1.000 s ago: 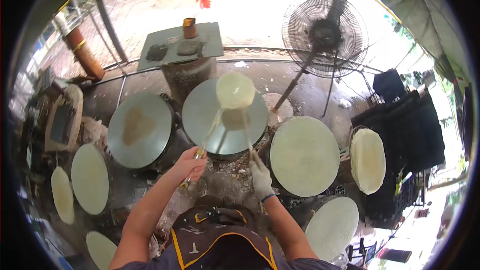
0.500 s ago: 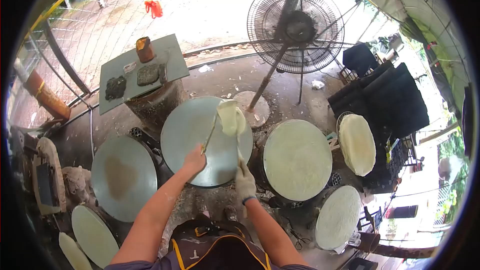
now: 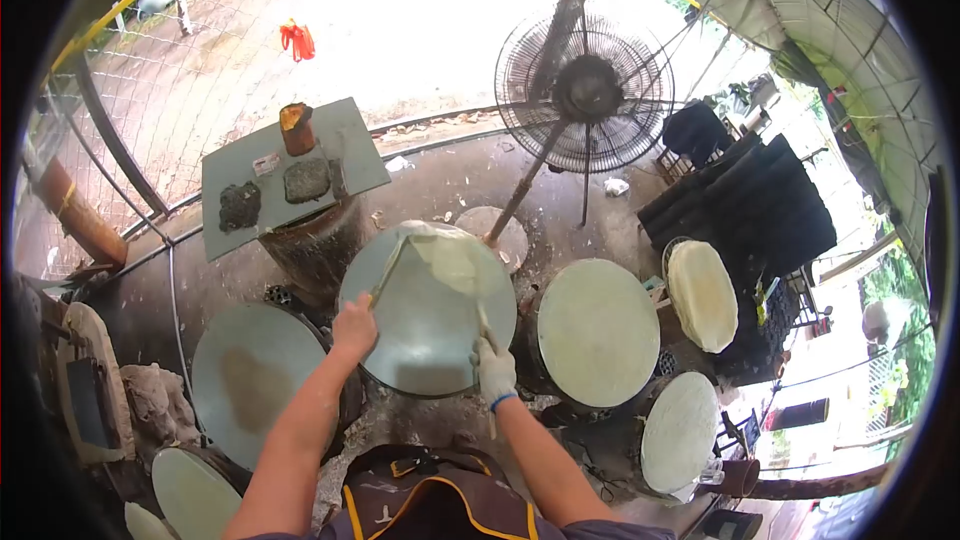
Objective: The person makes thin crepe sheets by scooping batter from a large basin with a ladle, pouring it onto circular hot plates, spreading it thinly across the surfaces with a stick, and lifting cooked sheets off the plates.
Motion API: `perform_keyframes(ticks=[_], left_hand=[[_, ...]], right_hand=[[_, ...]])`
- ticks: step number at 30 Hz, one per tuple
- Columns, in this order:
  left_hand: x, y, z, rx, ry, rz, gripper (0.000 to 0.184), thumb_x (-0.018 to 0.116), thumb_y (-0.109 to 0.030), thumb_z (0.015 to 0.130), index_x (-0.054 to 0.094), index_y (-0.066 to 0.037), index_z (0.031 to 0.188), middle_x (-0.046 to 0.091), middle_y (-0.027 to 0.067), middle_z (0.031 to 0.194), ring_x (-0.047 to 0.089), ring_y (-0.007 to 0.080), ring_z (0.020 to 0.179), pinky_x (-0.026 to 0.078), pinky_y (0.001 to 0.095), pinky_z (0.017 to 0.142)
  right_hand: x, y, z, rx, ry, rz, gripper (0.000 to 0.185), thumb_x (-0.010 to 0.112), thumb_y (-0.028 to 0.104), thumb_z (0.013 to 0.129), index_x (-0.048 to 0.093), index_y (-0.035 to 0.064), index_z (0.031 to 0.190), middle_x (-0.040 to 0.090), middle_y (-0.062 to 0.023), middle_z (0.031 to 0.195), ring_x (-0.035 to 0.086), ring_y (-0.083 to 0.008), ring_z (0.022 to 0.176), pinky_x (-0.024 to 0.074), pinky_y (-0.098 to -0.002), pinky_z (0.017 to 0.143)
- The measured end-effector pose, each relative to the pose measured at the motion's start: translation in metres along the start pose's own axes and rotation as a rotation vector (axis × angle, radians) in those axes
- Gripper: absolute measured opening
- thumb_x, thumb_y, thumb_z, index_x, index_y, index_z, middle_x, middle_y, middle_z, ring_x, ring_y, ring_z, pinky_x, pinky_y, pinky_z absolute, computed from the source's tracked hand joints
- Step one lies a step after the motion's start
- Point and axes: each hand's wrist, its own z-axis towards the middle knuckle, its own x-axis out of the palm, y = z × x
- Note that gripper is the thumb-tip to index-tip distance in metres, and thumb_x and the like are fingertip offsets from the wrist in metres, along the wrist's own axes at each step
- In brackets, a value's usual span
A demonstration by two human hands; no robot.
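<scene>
My bare left hand [image 3: 355, 329] is wrapped round the handle of a long thin tool [image 3: 388, 267], whose far end reaches the batter. In a pale glove, my right hand [image 3: 494, 370] grips a thin stick [image 3: 483, 319] that slants up to the same batter. Pale green batter [image 3: 446, 260] lies spread over the far part of the round griddle [image 3: 415, 340] in front of me. The near part of that griddle is bare, grey and shiny.
Left stands another round griddle [image 3: 250, 370] with a brown patch. Right are two griddles coated in pale batter [image 3: 598, 333] [image 3: 680, 432] and a stack of flat rounds [image 3: 702, 296]. Beyond are a standing fan [image 3: 587, 90], a board with dark lumps [image 3: 350, 140] and black sheets [image 3: 750, 200].
The batter, gathered in a lump above the griddle before, is now spread across its far side. My hands have moved apart, the left one leftward. The view has shifted.
</scene>
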Motion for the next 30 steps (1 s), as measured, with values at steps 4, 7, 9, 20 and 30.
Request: perform_keyframes(ticks=[4, 7, 9, 20, 30], left_hand=[[-0.009, 0.027, -0.005, -0.002, 0.023, 0.061, 0.057, 0.059, -0.008, 0.079, 0.045, -0.015, 0.134, 0.05, 0.023, 0.099, 0.06, 0.0403, 0.084, 0.049, 0.0467, 0.072], [-0.026, 0.035, -0.014, 0.025, -0.005, 0.097, 0.066, 0.061, -0.004, 0.074, 0.046, -0.02, 0.136, 0.046, 0.0183, 0.097, 0.057, 0.0377, 0.086, 0.049, 0.0444, 0.073], [-0.03, 0.052, -0.018, 0.022, -0.054, 0.111, 0.067, 0.06, -0.002, 0.072, 0.048, -0.022, 0.135, 0.045, 0.0171, 0.095, 0.056, 0.0371, 0.085, 0.048, 0.0443, 0.072], [-0.057, 0.094, -0.069, 0.006, -0.115, 0.065, 0.063, 0.056, 0.002, 0.073, 0.055, -0.026, 0.129, 0.045, 0.0152, 0.09, 0.055, 0.0349, 0.08, 0.047, 0.0433, 0.068], [-0.079, 0.106, -0.162, -0.068, -0.117, -0.068, 0.053, 0.055, -0.001, 0.072, 0.059, -0.016, 0.123, 0.05, 0.0143, 0.088, 0.055, 0.0338, 0.077, 0.048, 0.0414, 0.069]], right_hand=[[0.035, 0.0, -0.003, 0.014, 0.087, -0.231, 0.038, 0.054, 0.023, 0.094, 0.054, 0.0125, 0.131, 0.054, 0.0031, 0.066, 0.041, -0.005, 0.044, 0.0339, -0.021, 0.039], [0.036, 0.038, -0.007, 0.159, 0.226, -0.146, 0.037, 0.054, 0.023, 0.094, 0.055, 0.0151, 0.13, 0.053, 0.0033, 0.065, 0.041, -0.0051, 0.044, 0.0349, -0.021, 0.039], [0.025, 0.03, -0.006, 0.103, 0.137, -0.049, 0.037, 0.055, 0.022, 0.093, 0.055, 0.0146, 0.13, 0.055, 0.0028, 0.068, 0.043, -0.0049, 0.047, 0.0355, -0.0211, 0.04], [0.016, 0.025, 0.022, 0.041, 0.203, -0.13, 0.039, 0.057, 0.015, 0.092, 0.053, 0.0068, 0.13, 0.059, 0.0003, 0.079, 0.048, -0.0039, 0.05, 0.035, -0.0191, 0.038], [0.004, 0.064, 0.019, 0.152, 0.465, -0.358, 0.036, 0.057, 0.02, 0.091, 0.059, 0.0045, 0.124, 0.059, -0.0007, 0.077, 0.05, -0.0071, 0.057, 0.0357, -0.0229, 0.042]])
